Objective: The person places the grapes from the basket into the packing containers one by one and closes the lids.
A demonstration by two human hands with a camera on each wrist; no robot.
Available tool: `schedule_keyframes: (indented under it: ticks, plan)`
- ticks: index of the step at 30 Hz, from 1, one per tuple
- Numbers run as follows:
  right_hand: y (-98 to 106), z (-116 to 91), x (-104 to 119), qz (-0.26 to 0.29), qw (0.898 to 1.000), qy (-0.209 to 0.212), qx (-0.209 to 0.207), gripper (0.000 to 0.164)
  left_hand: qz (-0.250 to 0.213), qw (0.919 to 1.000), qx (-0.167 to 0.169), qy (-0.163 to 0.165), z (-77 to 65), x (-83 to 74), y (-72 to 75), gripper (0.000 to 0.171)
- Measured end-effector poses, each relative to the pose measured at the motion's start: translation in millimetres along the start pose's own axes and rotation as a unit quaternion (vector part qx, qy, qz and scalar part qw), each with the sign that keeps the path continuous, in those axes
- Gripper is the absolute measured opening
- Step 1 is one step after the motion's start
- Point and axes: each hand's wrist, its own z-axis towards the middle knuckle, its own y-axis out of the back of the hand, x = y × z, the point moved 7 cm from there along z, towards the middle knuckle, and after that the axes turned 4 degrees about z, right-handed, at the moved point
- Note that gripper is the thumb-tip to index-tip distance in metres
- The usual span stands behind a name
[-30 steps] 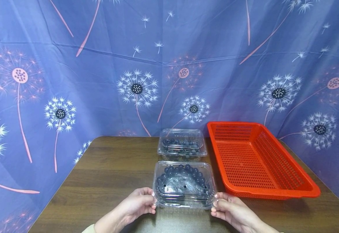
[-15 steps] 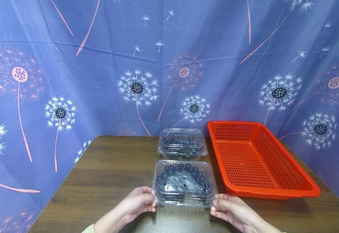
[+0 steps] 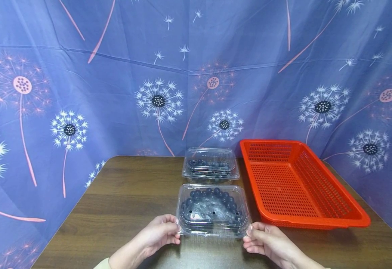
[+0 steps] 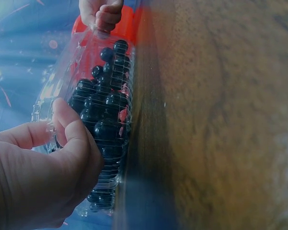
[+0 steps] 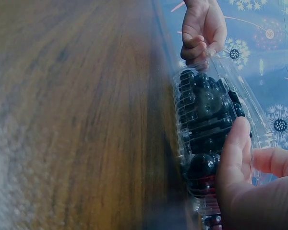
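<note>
A clear plastic clamshell box (image 3: 212, 211) of dark, round, grape-like fruit lies on the table, its lid down. At its near left corner my left hand (image 3: 160, 233) pinches the rim between thumb and fingers. My right hand (image 3: 269, 241) does the same at the near right corner. In the left wrist view the left thumb and index finger (image 4: 69, 120) meet on the rim, with dark fruit (image 4: 105, 127) showing through the ribbed side. The right wrist view shows the right hand (image 5: 249, 177) against the box (image 5: 206, 129); some of its fingers are hidden.
Just behind stands a second clear box (image 3: 210, 164) holding similar dark fruit. A red slotted plastic basket (image 3: 311, 222) sits to the right, close to the boxes. The brown wooden table (image 3: 125, 194) ends at a blue dandelion-print curtain (image 3: 115, 93).
</note>
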Motion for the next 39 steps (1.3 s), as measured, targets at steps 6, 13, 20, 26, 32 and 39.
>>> schedule_keyframes:
  ticks: [6, 13, 20, 26, 32, 39]
  plan:
    - [4.6, 2.1, 1.3, -0.023, 0.999, 0.002, -0.033, 0.004, 0.001, 1.0000, -0.007, -0.001, 3.0, 0.4, 1.0, 0.018]
    - [7.5, 5.2, 2.3, -0.029, 0.997, -0.002, -0.065, 0.005, 0.005, 0.9998, -0.019, 0.002, 6.5, 0.6, 4.8, 0.018]
    - [8.4, 9.3, 3.7, -0.023, 0.996, 0.002, -0.085, 0.008, 0.008, 0.9997, -0.025, -0.001, 10.1, -2.2, 7.5, 0.018]
    - [8.1, 12.6, 3.5, 0.002, 0.997, 0.011, -0.077, 0.006, 0.005, 0.9996, -0.026, -0.003, 13.5, -4.6, 9.7, 0.017]
    - [9.1, 14.6, 0.2, 0.032, 0.996, 0.011, -0.080, 0.005, 0.000, 0.9994, -0.033, -0.005, 16.2, -4.4, 13.0, 0.016]
    - [10.0, 11.9, -1.6, 0.035, 0.995, 0.003, -0.090, 0.005, 0.004, 0.9993, -0.038, 0.000, 16.5, -3.8, 13.1, 0.016]
